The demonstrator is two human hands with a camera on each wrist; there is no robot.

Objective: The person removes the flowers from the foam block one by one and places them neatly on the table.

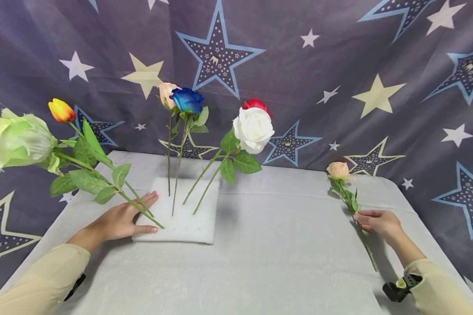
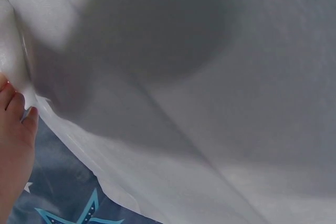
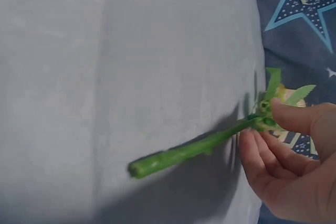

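Note:
My right hand [image 1: 380, 224] pinches the green stem of a peach rose [image 1: 337, 170] between thumb and fingers at the table's right side. In the right wrist view the cut end of its stem [image 3: 178, 157] points away from the hand. My left hand [image 1: 120, 218] rests on the left edge of a white foam block [image 1: 189, 229], fingers spread. Several artificial flowers stand in the block: a blue rose [image 1: 188, 100], another peach rose [image 1: 167, 94], a white rose [image 1: 254, 130], a red rose [image 1: 257, 105], an orange-yellow tulip [image 1: 61, 110] and a large pale green flower [image 1: 19, 139].
The table has a light grey cloth [image 1: 284, 245] over it. A dark curtain with stars [image 1: 299, 57] hangs close behind its back edge and round the sides. The green flower and tulip lean far out to the left, over my left forearm's side.

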